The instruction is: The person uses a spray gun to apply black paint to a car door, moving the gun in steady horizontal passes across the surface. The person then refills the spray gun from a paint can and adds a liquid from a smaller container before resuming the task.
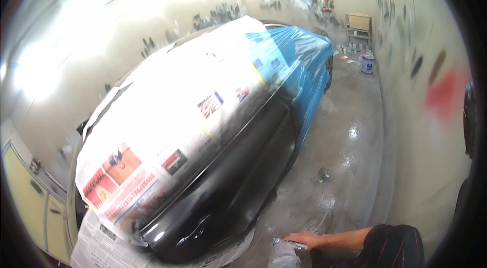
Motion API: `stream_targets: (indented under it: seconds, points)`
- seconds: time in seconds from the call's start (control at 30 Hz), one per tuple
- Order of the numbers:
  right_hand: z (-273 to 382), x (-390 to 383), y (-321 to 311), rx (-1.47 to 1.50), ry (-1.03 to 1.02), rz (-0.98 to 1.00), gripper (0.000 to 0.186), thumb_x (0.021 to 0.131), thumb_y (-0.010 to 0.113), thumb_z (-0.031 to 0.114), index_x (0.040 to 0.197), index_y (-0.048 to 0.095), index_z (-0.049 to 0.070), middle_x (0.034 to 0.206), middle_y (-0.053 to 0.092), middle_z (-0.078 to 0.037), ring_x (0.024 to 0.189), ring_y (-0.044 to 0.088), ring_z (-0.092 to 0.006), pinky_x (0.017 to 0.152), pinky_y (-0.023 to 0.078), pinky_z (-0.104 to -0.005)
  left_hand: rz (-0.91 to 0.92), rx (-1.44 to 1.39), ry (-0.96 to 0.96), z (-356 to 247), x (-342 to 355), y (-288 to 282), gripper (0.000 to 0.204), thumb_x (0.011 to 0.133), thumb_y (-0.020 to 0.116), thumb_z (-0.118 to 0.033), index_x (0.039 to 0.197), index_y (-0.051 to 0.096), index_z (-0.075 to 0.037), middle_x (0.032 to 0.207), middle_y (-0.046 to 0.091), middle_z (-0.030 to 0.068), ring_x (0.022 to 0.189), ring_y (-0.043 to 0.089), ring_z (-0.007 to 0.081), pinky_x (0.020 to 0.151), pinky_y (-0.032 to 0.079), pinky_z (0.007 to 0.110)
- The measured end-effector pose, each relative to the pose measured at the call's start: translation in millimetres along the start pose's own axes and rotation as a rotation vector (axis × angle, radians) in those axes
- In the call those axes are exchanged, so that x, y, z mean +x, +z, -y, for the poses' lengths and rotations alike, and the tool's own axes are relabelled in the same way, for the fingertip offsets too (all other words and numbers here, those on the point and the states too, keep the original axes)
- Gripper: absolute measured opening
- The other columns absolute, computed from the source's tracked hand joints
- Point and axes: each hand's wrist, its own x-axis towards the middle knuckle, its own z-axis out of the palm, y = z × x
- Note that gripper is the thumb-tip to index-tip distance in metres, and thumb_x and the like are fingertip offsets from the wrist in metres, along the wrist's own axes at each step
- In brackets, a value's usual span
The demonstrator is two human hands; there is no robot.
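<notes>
My right hand [304,240] reaches in from the lower right, out of a dark short sleeve. Its fingers are closed around a silvery spray gun [277,241], only partly visible. Just below it is a pale grey, rounded cup-like shape [284,257]; I cannot tell whether it belongs to the gun. To the left stands a car whose side panel [231,166] is glossy black. Newspaper sheets [152,116] cover its upper part, and blue plastic film [307,65] wraps the far end. My left hand is out of view.
A thin hose [323,221] shows on the wet, shiny floor [350,166]. In the far corner are a paint can [367,63], several small cups and a wooden stand [358,24]. Paint smears mark the right wall [421,40]. More newspaper [96,245] lies around the car's near end.
</notes>
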Motion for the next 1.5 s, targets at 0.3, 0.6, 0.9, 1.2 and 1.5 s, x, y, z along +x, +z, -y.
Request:
stream_targets:
  seconds: [0.3,0.6,0.9,1.2,1.5]
  points:
    - [22,-112,-122,0.052,0.151,-0.213,0.086,0.08,0.08,0.026,0.156,0.043,0.009,0.153,0.054,-0.017,0.138,0.056,-0.039,0.112,0.047,-0.0452,-0.022,0.737,0.287,-48,-137,153,0.033,0.098,0.068,-0.04,0.095,0.075,-0.008,0.056,0.052,-0.0001,0.051,0.049,0.0142,0.051,0.043,0.037]
    - [53,-181,-198,0.148,0.26,-0.255,0.105,0.062,0.081,-0.005,0.158,0.043,0.012,0.156,0.054,-0.017,0.143,0.053,-0.0358,0.116,0.045,-0.0416,-0.095,1.009,0.412,-6,-214,151,0.031,0.097,0.07,-0.036,0.091,0.075,-0.006,0.059,0.058,0.001,0.053,0.053,0.0146,0.052,0.045,0.038]
    - [27,-222,-176,-0.004,0.218,-0.375,0.077,0.082,0.083,0.025,0.149,0.049,0.006,0.147,0.058,-0.022,0.134,0.058,-0.0431,0.107,0.05,-0.0478,-0.232,1.038,0.297,69,-299,44,0.031,0.099,0.066,-0.03,0.091,0.074,-0.001,0.074,0.073,0.014,0.064,0.069,0.0257,0.061,0.053,0.044]
    - [13,-228,-174,-0.014,0.182,-0.302,0.072,0.079,0.081,0.011,0.145,0.051,0.008,0.143,0.06,-0.02,0.13,0.059,-0.0441,0.106,0.052,-0.0472,-0.049,1.832,0.007,202,-359,-62,0.031,0.099,0.06,-0.034,0.121,0.069,-0.015,0.103,0.075,0.0199,0.092,0.074,0.0409,0.081,0.056,0.055]
    - [14,-221,-189,0.03,0.278,-0.243,0.082,0.071,0.082,0.007,0.147,0.051,0.009,0.141,0.062,-0.02,0.129,0.06,-0.0444,0.106,0.052,-0.0462,-0.577,0.447,-0.149,154,-369,35,0.037,0.098,0.071,-0.039,0.094,0.078,-0.003,0.075,0.067,0.0064,0.068,0.061,0.0193,0.064,0.049,0.04]
